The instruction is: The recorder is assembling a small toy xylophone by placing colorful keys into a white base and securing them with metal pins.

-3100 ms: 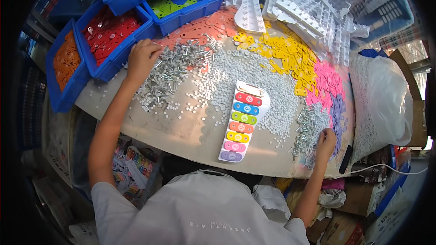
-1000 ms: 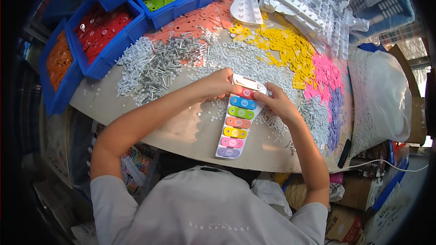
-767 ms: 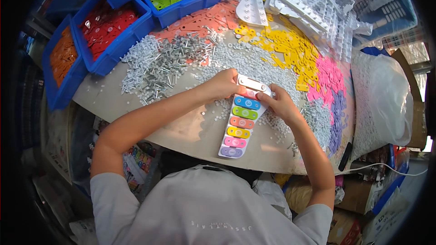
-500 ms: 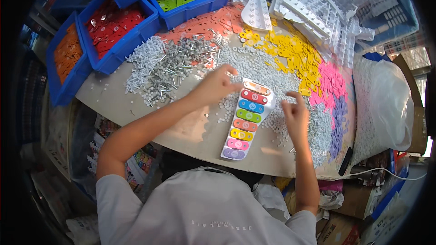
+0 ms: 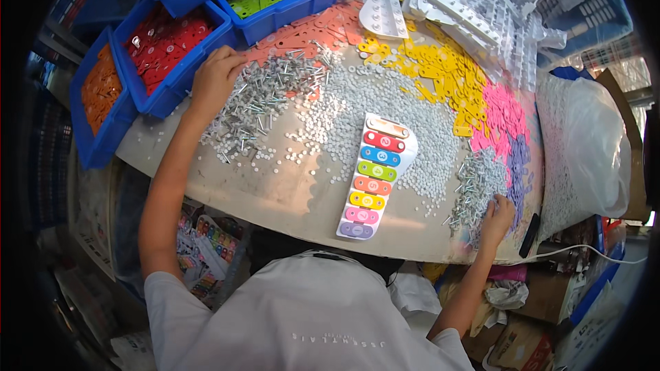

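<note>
A toy xylophone with a white base and a row of coloured bars (image 5: 376, 185) lies on the table in front of me, touched by neither hand. My left hand (image 5: 215, 81) is over the left heap of small metal pins (image 5: 265, 99), close to the bin of red bars. Its fingers are bent together and their tips are partly hidden. At the right, my right hand (image 5: 498, 221) dips into another heap of metal pins (image 5: 481, 182), fingers drawn together. Whatever is between the fingers of either hand is too small to make out.
Blue bins hold orange (image 5: 102, 89), red (image 5: 165, 45) and green bars (image 5: 261, 0). Small white caps (image 5: 385, 96) spread across the middle. Loose yellow (image 5: 443, 62), pink (image 5: 502, 117) and purple bars (image 5: 519, 172) lie rightward. White plastic bases (image 5: 460, 14) are stacked behind; a clear bag (image 5: 584, 151) stands right.
My left hand has left the top of the xylophone for the left pin heap. My right hand has moved right and nearer me, into the right pin heap. The xylophone stays put.
</note>
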Demonstrator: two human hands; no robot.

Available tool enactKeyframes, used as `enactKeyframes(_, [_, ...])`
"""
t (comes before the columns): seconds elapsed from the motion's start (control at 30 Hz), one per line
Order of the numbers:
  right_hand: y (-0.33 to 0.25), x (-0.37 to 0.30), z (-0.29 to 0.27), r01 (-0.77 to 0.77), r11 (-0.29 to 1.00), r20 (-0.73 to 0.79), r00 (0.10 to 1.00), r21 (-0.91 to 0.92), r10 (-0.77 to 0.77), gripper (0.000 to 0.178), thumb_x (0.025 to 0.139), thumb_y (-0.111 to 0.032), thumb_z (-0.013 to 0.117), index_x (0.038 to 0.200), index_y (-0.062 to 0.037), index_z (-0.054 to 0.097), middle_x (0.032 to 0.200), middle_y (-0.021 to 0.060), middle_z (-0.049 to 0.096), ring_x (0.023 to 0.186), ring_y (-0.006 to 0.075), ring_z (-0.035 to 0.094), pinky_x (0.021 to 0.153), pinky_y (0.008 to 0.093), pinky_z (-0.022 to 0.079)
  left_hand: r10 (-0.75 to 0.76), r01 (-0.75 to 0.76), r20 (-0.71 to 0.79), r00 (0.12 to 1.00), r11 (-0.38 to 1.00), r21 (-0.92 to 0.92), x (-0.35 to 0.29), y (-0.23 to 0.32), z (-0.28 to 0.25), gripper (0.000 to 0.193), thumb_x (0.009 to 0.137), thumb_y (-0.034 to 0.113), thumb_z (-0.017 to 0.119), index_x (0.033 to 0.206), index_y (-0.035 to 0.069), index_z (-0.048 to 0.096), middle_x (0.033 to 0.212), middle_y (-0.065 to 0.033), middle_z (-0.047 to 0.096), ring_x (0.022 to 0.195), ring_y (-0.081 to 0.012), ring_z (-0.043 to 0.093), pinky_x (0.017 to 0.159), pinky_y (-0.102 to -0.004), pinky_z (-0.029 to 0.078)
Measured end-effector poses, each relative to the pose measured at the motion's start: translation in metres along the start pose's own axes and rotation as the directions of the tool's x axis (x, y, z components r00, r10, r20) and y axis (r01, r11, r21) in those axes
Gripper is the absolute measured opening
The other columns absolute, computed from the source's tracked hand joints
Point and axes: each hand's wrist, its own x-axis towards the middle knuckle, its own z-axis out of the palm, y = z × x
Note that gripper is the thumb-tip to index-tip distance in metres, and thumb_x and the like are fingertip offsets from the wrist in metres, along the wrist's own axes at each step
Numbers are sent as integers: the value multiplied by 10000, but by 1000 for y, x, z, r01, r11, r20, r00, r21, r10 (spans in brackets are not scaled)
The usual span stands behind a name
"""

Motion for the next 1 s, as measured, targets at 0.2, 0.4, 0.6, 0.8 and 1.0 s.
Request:
enactKeyframes(0.2, [-4, 7, -1, -92, 993, 60, 994, 74, 87, 45, 890, -37, 633, 889, -7, 600, 862, 155, 606, 867, 367, 580, 792, 461, 445, 29, -31, 29, 999, 997, 68, 6, 1, 13, 102, 848, 96, 699, 928, 41, 731, 898, -84, 606, 921, -287, 624, 781, -414, 516])
enactKeyframes(0.4, [4, 6, 8, -46, 999, 32, 998, 8, 46, 44, 899, -23, 602, 893, 7, 570, 860, 181, 597, 859, 387, 561, 792, 472, 431, 71, -73, 16, 997, 981, 182, 6, 5, 7, 92, 872, 109, 680, 924, 38, 656, 930, -84, 595, 940, -289, 609, 778, -420, 516])
enactKeyframes(0.6, [-2, 8, 10, -141, 988, -67, 988, -57, 137, 61, 949, -57, 569, 942, 2, 556, 880, 191, 608, 865, 400, 560, 781, 491, 428, 65, -56, -61, 996, 987, 152, 5, 32, -7, 103, 924, 109, 644, 991, 45, 599, 938, -117, 621, 900, -322, 625, 760, -425, 517])
enactKeyframes(0.8, [-37, 18, -7, -268, 943, -84, 954, 197, 288, 79, 997, -64, 530, 958, 1, 553, 879, 168, 604, 804, 335, 585, 748, 406, 475, -36, 61, 74, 997, 922, -383, -13, 108, -13, 113, 956, 79, 625, 1054, 26, 643, 948, -99, 670, 842, -248, 655, 736, -344, 515])
enactKeyframes(1.0, [-137, 21, -12, -198, 507, 217, 976, 839, 23, 39, 991, -11, 545, 1011, -3, 577, 834, 28, 604, 772, 109, 581, 711, 255, 486, 116, 449, 548, 829, 446, -774, -37, 159, 23, 113, 923, 91, 701, 1005, 14, 691, 861, 3, 673, 731, -55, 587, 647, -217, 472])
